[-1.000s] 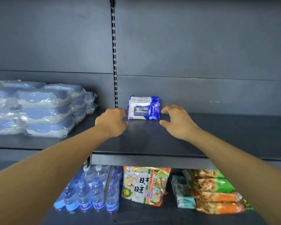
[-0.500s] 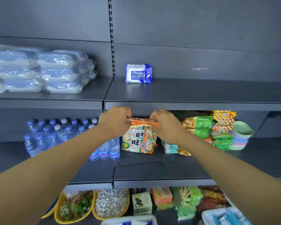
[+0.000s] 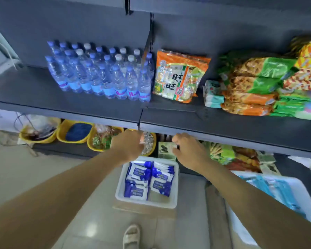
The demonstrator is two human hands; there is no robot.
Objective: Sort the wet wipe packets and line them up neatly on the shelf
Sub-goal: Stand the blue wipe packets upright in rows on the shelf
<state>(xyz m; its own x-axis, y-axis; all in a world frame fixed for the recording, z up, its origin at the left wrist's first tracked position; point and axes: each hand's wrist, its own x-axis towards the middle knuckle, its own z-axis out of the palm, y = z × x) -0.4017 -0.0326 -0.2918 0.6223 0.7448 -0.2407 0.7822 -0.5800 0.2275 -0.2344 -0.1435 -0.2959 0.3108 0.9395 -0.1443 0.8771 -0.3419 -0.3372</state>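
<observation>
Head view, angled steeply down a dark grey shelf (image 3: 223, 123) unit onto a pale tiled floor (image 3: 16, 168). Middle shelf stocked, left to right: block of water bottles (image 3: 101, 74) with blue and white caps, orange snack bag (image 3: 180, 76) standing upright, small mint-coloured packs (image 3: 213, 94), stacked green and orange snack packs (image 3: 253, 87). Below, yellow tubs (image 3: 75, 131) in a row on the lowest level, contents blurred. On the floor, white tray (image 3: 174, 194) resting on a brown cardboard piece (image 3: 144, 211), holding blue-and-white wet wipe packets (image 3: 147, 178) in loose overlapping rows, front right corner of the tray bare. Second white bin (image 3: 305, 200) with light blue items at lower right, cut off by the frame edge. Left hand (image 3: 128, 146) and right hand (image 3: 188, 153) both extended above the tray, just under the shelf's front lip, fingers curled, neither holding anything visible; degree of closure hard to judge from behind. Left fingertips hidden against a tub. Boxes behind the right hand partly covered, print unreadable. Pale sandal (image 3: 131, 236) at bottom centre, cropped. Far right shelf contents smeared by motion blur.
</observation>
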